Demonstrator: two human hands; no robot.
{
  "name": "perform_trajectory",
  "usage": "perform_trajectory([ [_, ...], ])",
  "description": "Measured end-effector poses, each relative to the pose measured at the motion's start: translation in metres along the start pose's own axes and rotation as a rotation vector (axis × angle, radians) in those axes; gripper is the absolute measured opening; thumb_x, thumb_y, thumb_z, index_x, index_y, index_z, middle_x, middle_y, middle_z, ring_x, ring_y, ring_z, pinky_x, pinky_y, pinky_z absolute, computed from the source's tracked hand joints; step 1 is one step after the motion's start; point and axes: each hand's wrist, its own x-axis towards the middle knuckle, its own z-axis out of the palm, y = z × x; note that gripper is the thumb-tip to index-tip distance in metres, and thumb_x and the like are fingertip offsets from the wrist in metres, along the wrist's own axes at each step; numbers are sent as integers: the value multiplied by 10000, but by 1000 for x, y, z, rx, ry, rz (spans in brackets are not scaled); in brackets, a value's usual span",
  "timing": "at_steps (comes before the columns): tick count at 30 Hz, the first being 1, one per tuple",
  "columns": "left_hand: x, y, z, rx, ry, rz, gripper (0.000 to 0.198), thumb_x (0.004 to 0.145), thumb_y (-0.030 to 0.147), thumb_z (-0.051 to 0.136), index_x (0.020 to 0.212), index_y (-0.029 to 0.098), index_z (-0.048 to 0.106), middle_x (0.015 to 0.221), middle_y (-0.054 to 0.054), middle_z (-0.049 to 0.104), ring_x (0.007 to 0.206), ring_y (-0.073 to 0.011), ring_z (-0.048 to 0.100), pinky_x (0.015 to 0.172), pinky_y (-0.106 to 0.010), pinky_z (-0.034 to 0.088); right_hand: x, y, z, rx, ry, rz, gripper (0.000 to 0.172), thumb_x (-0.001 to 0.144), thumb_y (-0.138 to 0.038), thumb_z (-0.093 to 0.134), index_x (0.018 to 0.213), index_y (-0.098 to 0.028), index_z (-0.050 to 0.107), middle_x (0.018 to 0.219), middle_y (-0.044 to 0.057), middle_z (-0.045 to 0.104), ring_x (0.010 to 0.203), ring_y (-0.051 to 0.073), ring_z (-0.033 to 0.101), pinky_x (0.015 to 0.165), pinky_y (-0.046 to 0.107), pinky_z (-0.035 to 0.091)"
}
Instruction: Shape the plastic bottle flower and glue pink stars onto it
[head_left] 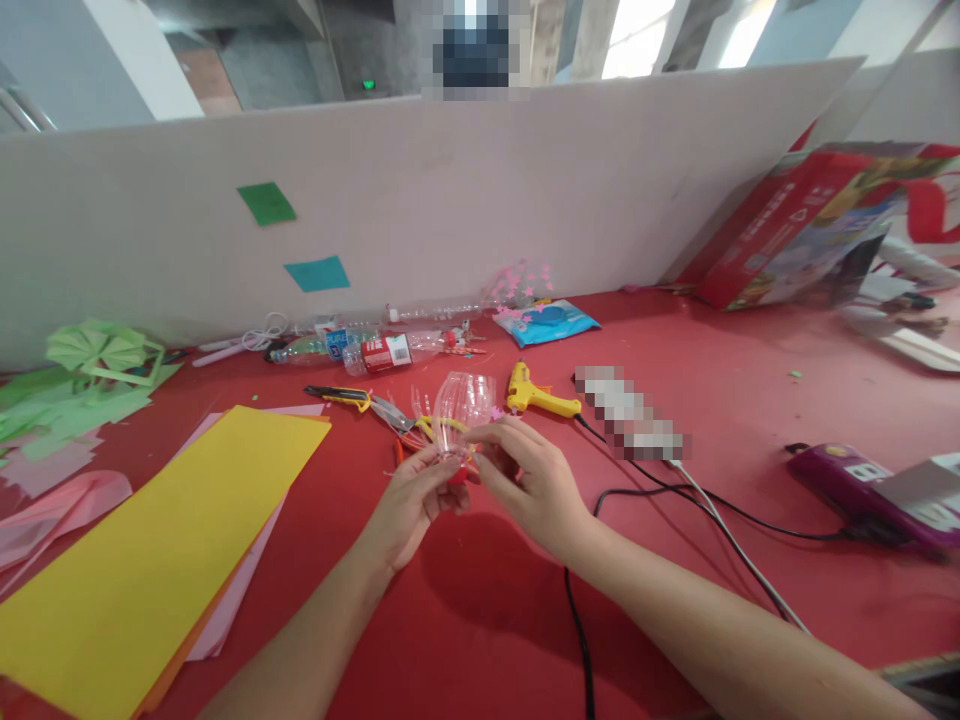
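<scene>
A clear plastic bottle piece [466,398], cut into strips and with a red cap at its lower end, is held up over the red table [480,620]. My left hand [421,492] is closed round its capped neck. The fingers of my right hand [521,470] are bent in a pinch against the piece's right side; what lies between the fingertips is too small to make out. Just behind my hands lie scissors [391,412] and a yellow utility knife [341,396]. A yellow glue gun [541,393] rests to the right of the piece.
Several plastic bottles [386,353] and a blue packet [553,322] lie along the white board [450,200]. Yellow paper [172,540] and green paper scraps [97,365] are at left. Black cords [637,490] run across the right, near a purple box [847,485].
</scene>
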Motion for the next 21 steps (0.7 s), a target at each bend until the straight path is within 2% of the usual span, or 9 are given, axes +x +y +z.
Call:
perform_trajectory([
  [8,0,-2,2,-13,-23,-16,251,678,303,757,796,137,610,615,14,607,515,-100,582,508,-223,428,-1,4,4,-53,-52,17,62,826,-162,531,820,-186,588,736,2,559,575,100,501,533,208,402],
  [15,0,0,2,-36,-32,-24,229,683,286,743,800,130,622,663,-13,650,547,-122,616,535,-232,465,-2,5,3,-96,-39,-86,137,823,-124,490,823,-177,617,744,16,568,533,86,476,504,199,389],
  [21,0,-1,1,-76,-26,-16,234,685,302,749,764,129,612,637,-5,639,526,-110,605,502,-214,455,-2,4,5,-70,-53,-176,185,865,-128,454,814,-181,623,742,30,584,588,104,538,545,204,430],
])
